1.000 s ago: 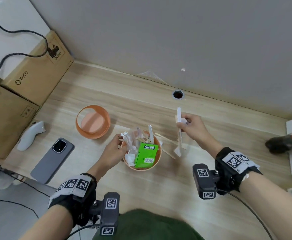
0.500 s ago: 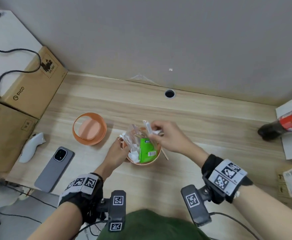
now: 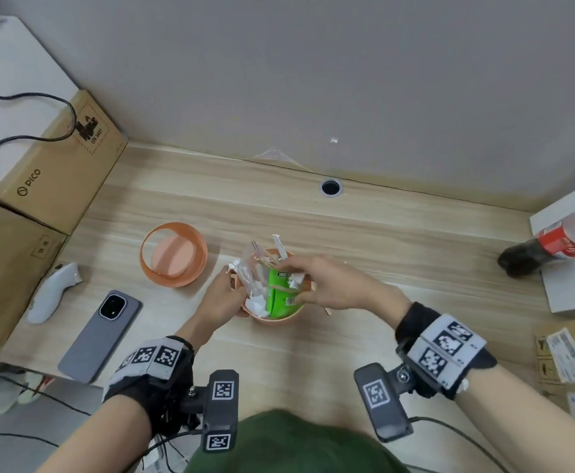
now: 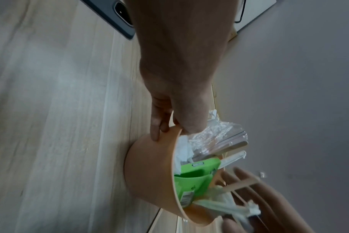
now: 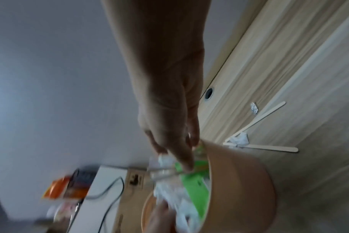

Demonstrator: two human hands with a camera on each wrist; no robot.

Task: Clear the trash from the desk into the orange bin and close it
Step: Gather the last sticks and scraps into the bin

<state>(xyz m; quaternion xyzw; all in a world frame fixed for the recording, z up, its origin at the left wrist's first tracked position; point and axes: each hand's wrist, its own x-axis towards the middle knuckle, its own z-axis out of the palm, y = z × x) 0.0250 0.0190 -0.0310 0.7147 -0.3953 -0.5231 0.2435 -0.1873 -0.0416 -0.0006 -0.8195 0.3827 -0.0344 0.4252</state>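
Note:
The orange bin [image 3: 281,317] stands mid-desk, stuffed with a green box [image 3: 279,295], clear plastic [image 3: 253,268] and white tissue. My left hand [image 3: 235,288] grips its left rim, thumb inside and fingers outside [image 4: 156,126]. My right hand [image 3: 294,283] is over the bin's mouth, pinching a white wrapper and thin wooden sticks against the trash; the right wrist view is blurred. The bin's orange lid [image 3: 173,254] lies upside down to the left. Two wooden sticks [image 5: 269,146], a crumpled paper [image 5: 240,139] and a small foil scrap [image 5: 254,108] lie on the desk right of the bin.
A grey phone [image 3: 100,336] and a white controller [image 3: 52,290] lie at the left, beside cardboard boxes [image 3: 57,165]. A cola bottle [image 3: 552,247] lies on a white box [image 3: 572,285] at the right. A cable hole [image 3: 330,187] sits near the wall.
My right hand carried the white wrapper and sticks from the desk on the right to the bin's mouth. The left hand has stayed on the bin's rim.

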